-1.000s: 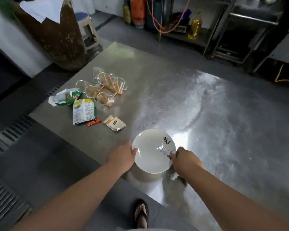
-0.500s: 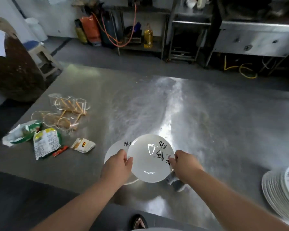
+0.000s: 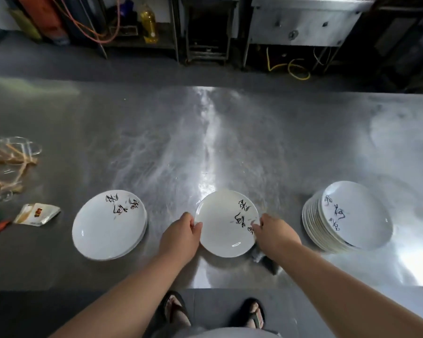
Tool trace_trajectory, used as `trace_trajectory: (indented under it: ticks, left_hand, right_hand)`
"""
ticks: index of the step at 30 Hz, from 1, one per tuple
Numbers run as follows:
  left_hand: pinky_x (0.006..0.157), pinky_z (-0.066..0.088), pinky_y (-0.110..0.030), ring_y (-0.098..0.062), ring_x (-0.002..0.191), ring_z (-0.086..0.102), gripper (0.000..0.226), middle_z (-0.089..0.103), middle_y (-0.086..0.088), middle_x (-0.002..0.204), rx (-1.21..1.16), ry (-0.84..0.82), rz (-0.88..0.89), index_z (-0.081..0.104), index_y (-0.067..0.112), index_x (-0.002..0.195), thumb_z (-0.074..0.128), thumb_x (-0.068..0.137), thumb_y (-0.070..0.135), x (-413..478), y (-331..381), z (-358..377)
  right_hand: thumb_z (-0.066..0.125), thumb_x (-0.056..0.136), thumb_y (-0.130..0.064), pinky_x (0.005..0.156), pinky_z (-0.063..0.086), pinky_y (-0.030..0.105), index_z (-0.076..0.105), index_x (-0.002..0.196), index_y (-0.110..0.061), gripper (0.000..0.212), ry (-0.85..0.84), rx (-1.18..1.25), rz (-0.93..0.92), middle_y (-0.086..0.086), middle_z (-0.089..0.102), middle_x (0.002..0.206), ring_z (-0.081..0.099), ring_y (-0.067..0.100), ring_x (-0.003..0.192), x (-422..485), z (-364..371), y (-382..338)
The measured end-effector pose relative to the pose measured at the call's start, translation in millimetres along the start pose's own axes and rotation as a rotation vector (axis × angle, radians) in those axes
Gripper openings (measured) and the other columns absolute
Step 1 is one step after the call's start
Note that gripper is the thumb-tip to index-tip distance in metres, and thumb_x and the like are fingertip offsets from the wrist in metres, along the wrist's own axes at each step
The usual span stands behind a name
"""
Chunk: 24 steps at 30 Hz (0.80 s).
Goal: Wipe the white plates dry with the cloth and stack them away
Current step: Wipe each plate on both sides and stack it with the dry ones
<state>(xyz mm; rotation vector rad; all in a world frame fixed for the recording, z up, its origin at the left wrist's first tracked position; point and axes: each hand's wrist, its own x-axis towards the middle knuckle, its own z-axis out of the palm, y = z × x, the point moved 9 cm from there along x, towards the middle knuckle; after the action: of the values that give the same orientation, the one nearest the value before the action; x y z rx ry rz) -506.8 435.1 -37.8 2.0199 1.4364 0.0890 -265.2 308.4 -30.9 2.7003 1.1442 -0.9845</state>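
Your steel table [image 3: 205, 142] fills the view. On it a tall stack [image 3: 347, 215] of white plates sits at three o'clock from your hands, and a short stack [image 3: 108, 225] at nine o'clock. Between them you hold one plate [image 3: 226, 223] over the table's near part. Your left hand [image 3: 181, 236] curls round its rim at nine o'clock. Your right hand [image 3: 276, 234] pinches the rim at four o'clock, thumb on top. A dark cloth [image 3: 264, 258] hangs beneath that hand; whether it grips it, I cannot tell.
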Motion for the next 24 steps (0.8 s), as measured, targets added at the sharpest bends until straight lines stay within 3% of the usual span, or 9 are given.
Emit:
trace_trajectory:
  ticks: [4, 6, 13, 15, 16, 17, 19, 21, 24]
  left_hand:
    - [0.056, 0.037, -0.035, -0.017, 0.063, 0.052, 0.030, 0.055, 0.004, 0.072, 0.062, 0.012, -0.036, 0.044, 0.020, 0.087, 0.051, 0.105, 0.042, 1, -2, 26]
    - [0.059, 0.038, -0.034, -0.020, 0.065, 0.052, 0.028, 0.054, 0.006, 0.073, 0.077, 0.037, -0.042, 0.047, 0.019, 0.090, 0.051, 0.105, 0.042, 3, -8, 32]
    - [0.060, 0.039, -0.033, -0.024, 0.070, 0.060, 0.028, 0.057, 0.006, 0.075, 0.145, 0.130, 0.043, 0.051, 0.021, 0.087, 0.054, 0.100, 0.046, 7, -19, 34]
    - [0.071, 0.045, -0.038, -0.025, 0.084, 0.061, 0.036, 0.060, 0.004, 0.090, 0.157, 0.188, 0.111, 0.053, 0.021, 0.097, 0.053, 0.092, 0.056, 1, -17, 32]
    - [0.081, 0.046, -0.043, -0.027, 0.099, 0.060, 0.047, 0.061, 0.000, 0.107, 0.180, 0.201, 0.135, 0.055, 0.019, 0.108, 0.052, 0.088, 0.061, -1, -17, 34]
    - [0.094, 0.043, -0.049, -0.030, 0.118, 0.054, 0.061, 0.058, -0.005, 0.128, 0.212, 0.189, 0.154, 0.054, 0.018, 0.124, 0.051, 0.086, 0.065, -3, -18, 39]
    - [0.118, 0.026, -0.056, -0.033, 0.150, 0.029, 0.083, 0.030, -0.011, 0.163, 0.262, 0.086, 0.176, 0.037, 0.020, 0.152, 0.047, 0.088, 0.070, -3, -22, 55]
    - [0.127, 0.009, -0.057, -0.031, 0.160, 0.006, 0.090, 0.005, -0.009, 0.174, 0.322, 0.001, 0.214, 0.017, 0.023, 0.164, 0.037, 0.092, 0.073, -1, -23, 68]
    - [0.128, 0.002, -0.057, -0.025, 0.162, -0.006, 0.091, -0.009, -0.001, 0.175, 0.389, -0.038, 0.266, 0.001, 0.021, 0.167, 0.027, 0.097, 0.072, 1, -22, 77]
  right_hand:
    - [0.041, 0.105, -0.038, 0.067, 0.042, 0.038, 0.050, 0.095, -0.020, 0.023, -0.014, 0.034, 0.040, 0.000, 0.054, 0.076, 0.056, 0.028, 0.074, 11, 16, 17]
    - [0.042, 0.105, -0.040, 0.068, 0.045, 0.039, 0.050, 0.096, -0.019, 0.024, -0.035, 0.029, 0.025, 0.003, 0.057, 0.082, 0.059, 0.030, 0.080, 17, 21, 16]
    - [0.053, 0.102, -0.048, 0.066, 0.053, 0.037, 0.054, 0.094, -0.027, 0.022, -0.055, -0.003, -0.081, -0.003, 0.065, 0.087, 0.061, 0.017, 0.074, 14, 13, 20]
    - [0.058, 0.098, -0.041, 0.063, 0.054, 0.036, 0.058, 0.103, -0.026, 0.015, -0.026, 0.089, -0.065, -0.003, 0.066, 0.090, 0.063, 0.017, 0.074, 9, -4, 19]
    - [0.059, 0.097, -0.037, 0.059, 0.053, 0.033, 0.058, 0.109, -0.027, 0.016, 0.002, 0.174, -0.067, -0.002, 0.067, 0.092, 0.064, 0.018, 0.074, 4, -16, 14]
    - [0.061, 0.095, -0.034, 0.056, 0.050, 0.030, 0.058, 0.115, -0.028, 0.021, 0.039, 0.274, -0.070, -0.002, 0.067, 0.095, 0.065, 0.017, 0.075, 1, -27, 9]
    - [0.067, 0.093, -0.029, 0.058, 0.048, 0.022, 0.054, 0.128, -0.031, 0.038, 0.073, 0.498, -0.097, -0.008, 0.066, 0.103, 0.064, 0.007, 0.079, -5, -43, -9]
    - [0.070, 0.092, -0.028, 0.070, 0.047, 0.018, 0.050, 0.137, -0.033, 0.049, 0.036, 0.645, -0.154, -0.019, 0.064, 0.103, 0.063, -0.005, 0.080, -9, -43, -30]
    - [0.058, 0.102, -0.029, 0.085, 0.047, 0.017, 0.048, 0.148, -0.024, 0.047, -0.025, 0.448, -0.314, -0.005, 0.064, 0.124, 0.064, 0.006, 0.100, -14, -17, -62]
